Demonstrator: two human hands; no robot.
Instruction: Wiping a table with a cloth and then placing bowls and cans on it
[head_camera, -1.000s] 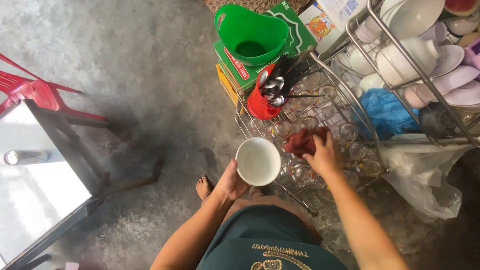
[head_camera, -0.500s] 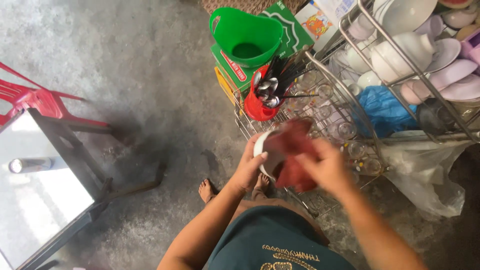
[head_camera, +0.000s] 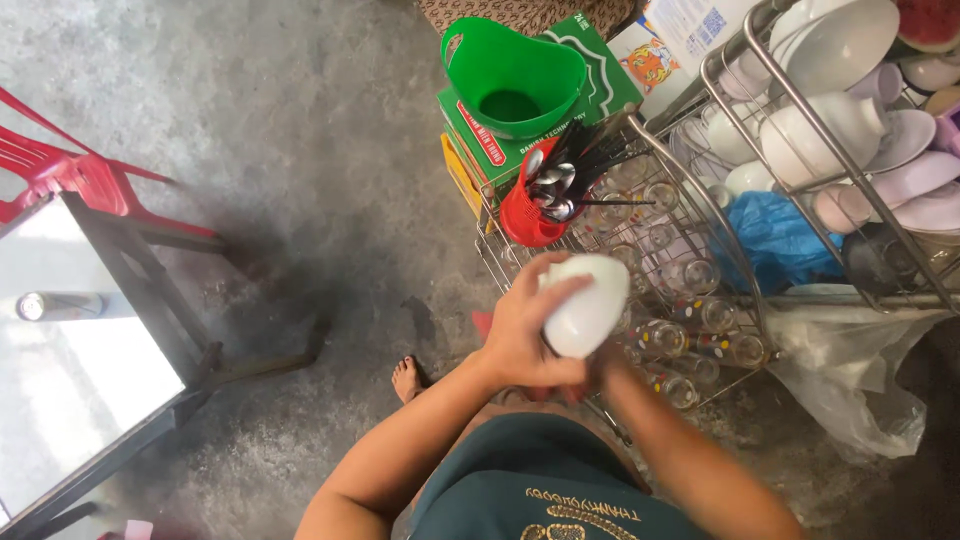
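My left hand (head_camera: 525, 325) grips a white bowl (head_camera: 590, 305), tipped so its rounded outside faces up, just in front of a wire dish rack (head_camera: 700, 215). My right hand (head_camera: 605, 372) is tucked under the bowl and behind my left hand. Only its wrist shows, so its fingers and whatever it may hold are hidden. Below the bowl, several drinking glasses (head_camera: 690, 340) lie on the rack's lower shelf.
A red cutlery holder (head_camera: 525, 215) with spoons hangs at the rack's left end, beside a green bucket (head_camera: 512, 75) on boxes. White and lilac bowls (head_camera: 820, 125) fill the upper shelf. A blue bag (head_camera: 775, 240), a plastic bag (head_camera: 850, 370), a metal table (head_camera: 70, 350) and a red chair (head_camera: 60, 170) stand around.
The bowl faced up in my left hand, then my right hand rubbed it with a dark red cloth. Now it is turned over, and my right hand has dropped beneath it.
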